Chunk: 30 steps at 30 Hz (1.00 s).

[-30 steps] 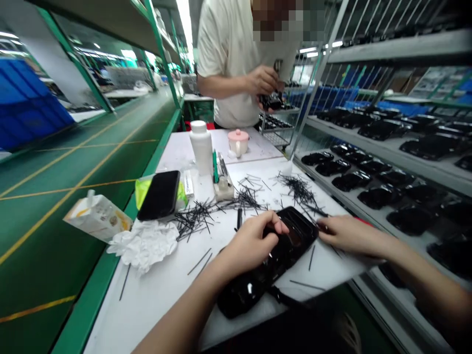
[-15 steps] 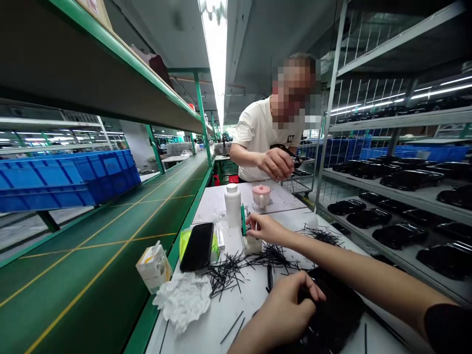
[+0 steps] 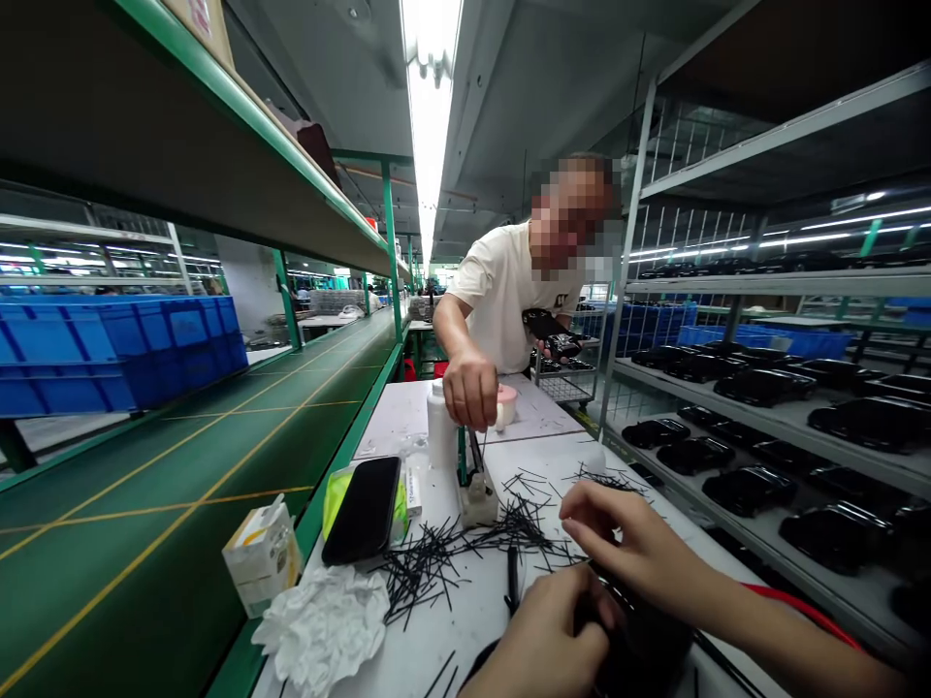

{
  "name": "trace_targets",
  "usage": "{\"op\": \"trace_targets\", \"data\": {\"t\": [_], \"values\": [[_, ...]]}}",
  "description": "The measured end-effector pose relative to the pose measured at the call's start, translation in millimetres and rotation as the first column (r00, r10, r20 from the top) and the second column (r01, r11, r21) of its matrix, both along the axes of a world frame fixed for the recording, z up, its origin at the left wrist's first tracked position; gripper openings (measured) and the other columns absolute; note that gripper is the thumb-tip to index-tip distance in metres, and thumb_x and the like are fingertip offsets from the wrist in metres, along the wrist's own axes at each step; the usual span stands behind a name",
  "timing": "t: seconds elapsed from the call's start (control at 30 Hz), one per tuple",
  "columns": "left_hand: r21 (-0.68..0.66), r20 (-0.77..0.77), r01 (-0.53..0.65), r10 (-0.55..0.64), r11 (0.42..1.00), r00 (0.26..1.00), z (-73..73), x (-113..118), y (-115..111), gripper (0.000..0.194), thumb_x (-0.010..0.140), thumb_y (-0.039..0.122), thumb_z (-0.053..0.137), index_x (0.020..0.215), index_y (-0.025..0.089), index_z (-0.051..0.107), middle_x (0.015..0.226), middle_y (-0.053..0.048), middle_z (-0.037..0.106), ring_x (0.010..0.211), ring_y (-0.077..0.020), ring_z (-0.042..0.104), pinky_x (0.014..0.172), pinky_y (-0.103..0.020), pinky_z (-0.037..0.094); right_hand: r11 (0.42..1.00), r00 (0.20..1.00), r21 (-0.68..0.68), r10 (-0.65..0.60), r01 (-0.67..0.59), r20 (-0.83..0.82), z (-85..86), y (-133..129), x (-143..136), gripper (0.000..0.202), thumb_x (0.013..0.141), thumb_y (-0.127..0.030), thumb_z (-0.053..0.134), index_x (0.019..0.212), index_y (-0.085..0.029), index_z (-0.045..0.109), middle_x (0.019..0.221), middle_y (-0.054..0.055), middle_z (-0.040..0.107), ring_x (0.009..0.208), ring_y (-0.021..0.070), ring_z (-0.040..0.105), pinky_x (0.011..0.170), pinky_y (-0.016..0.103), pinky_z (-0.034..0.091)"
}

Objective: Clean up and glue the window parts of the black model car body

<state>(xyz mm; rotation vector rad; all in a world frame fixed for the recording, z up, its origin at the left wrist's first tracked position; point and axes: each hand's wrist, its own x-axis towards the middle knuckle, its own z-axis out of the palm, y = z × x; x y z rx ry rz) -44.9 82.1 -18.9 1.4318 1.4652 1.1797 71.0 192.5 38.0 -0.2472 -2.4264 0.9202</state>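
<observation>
A glossy black shell of what looks like moulded plastic (image 3: 647,630) lies on the white worktop (image 3: 414,645), close to the wearer and partly hidden under both hands. The left hand (image 3: 553,630) bends over it, fingers curled inward; its fingertips are out of sight, so I cannot tell whether that grip is closed on an edge or merely resting. The right hand (image 3: 626,548) is just above and beside it, its grip loosely curved and part open, with nothing visible in it. The shell is probably light and stiff, slippery where polished and easily scratched, so it is best held by its side edges, with flat finger pads rather than nails. Thin black strips (image 3: 422,572) lie scattered beyond it, near a short dark rod (image 3: 513,577). Across from the wearer, a co-worker's hand (image 3: 471,393) reaches down over a pale, translucent block-shaped holder (image 3: 478,509).
</observation>
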Motion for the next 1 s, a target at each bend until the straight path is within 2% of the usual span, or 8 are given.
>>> {"op": "trace_targets", "data": {"t": [0.2,0.4,0.57,0.67,0.83,0.93,1.0], "values": [[-0.020,-0.034,-0.019,0.018,1.000,0.999,6.1,0.2,4.2,0.021,0.061,0.003,0.043,0.073,0.020,0.049,0.086,-0.003,0.066,0.089,-0.0202,0.060,0.081,-0.030,0.043,0.997,1.000,-0.079,-0.023,0.023,0.003,-6.2,13.0,-3.3,0.011,0.093,-0.025,0.051,0.085,-0.020,0.055,0.069,-0.002,0.052,0.063,0.0142,0.046,0.059,0.027,0.035],[-0.044,-0.031,-0.026,0.025,0.999,0.999,10.0,1.7,0.6,0.023,0.060,0.001,0.042,0.072,0.020,0.048,0.090,-0.003,0.068,0.092,-0.0200,0.061,0.086,-0.031,0.042,0.990,1.000,-0.141,-0.020,0.021,0.009,-12.4,30.7,-26.8,0.008,0.090,-0.026,0.055,0.085,-0.019,0.056,0.064,-0.005,0.046,0.057,0.0118,0.039,0.055,0.026,0.029],[-0.051,-0.026,-0.024,0.023,0.998,0.999,9.8,1.0,1.4,0.023,0.060,0.001,0.042,0.071,0.020,0.049,0.090,-0.003,0.069,0.094,-0.0213,0.062,0.087,-0.033,0.043,0.987,1.000,-0.159,0.004,-0.002,0.017,-19.0,36.7,-43.7,0.007,0.088,-0.025,0.055,0.085,-0.019,0.055,0.067,-0.004,0.048,0.058,0.0116,0.039,0.055,0.026,0.030],[-0.035,-0.022,-0.010,0.010,0.999,1.000,8.9,1.5,1.8,0.023,0.059,0.001,0.042,0.071,0.020,0.049,0.089,-0.003,0.069,0.092,-0.0213,0.063,0.086,-0.033,0.043,0.988,0.999,-0.153,0.022,-0.018,0.028,-23.2,39.1,-54.0,0.009,0.088,-0.024,0.055,0.094,-0.019,0.055,0.074,-0.003,0.053,0.060,0.0119,0.043,0.057,0.026,0.033],[0.009,0.018,-0.016,0.016,1.000,1.000,1.9,3.3,-0.9,0.020,0.063,0.005,0.045,0.075,0.019,0.054,0.091,-0.003,0.071,0.090,-0.0206,0.064,0.080,-0.031,0.044,0.980,0.989,-0.172,0.114,-0.096,0.094,-33.5,43.3,-89.8,0.036,0.084,-0.024,0.065,0.118,-0.021,0.055,0.089,0.000,0.062,0.066,0.0133,0.054,0.064,0.028,0.044],[0.033,0.027,-0.019,0.018,0.999,0.999,-3.0,3.6,-1.3,0.019,0.064,0.007,0.046,0.075,0.020,0.055,0.092,-0.002,0.073,0.090,-0.0203,0.065,0.082,-0.031,0.045,0.976,0.984,-0.185,0.138,-0.116,0.114,-40.1,44.9,-118.3,0.030,0.087,-0.027,0.068,0.114,-0.018,0.059,0.089,0.000,0.063,0.071,0.0138,0.058,0.068,0.030,0.049],[0.033,0.029,-0.015,0.014,0.999,0.999,-4.8,3.7,-0.9,0.019,0.063,0.006,0.046,0.075,0.019,0.055,0.092,-0.002,0.073,0.090,-0.0208,0.066,0.083,-0.032,0.046,0.977,0.987,-0.195,0.108,-0.084,0.116,-43.1,47.2,-134.9,0.024,0.092,-0.031,0.065,0.110,-0.016,0.060,0.091,0.001,0.063,0.073,0.0138,0.060,0.068,0.031,0.053]]}}
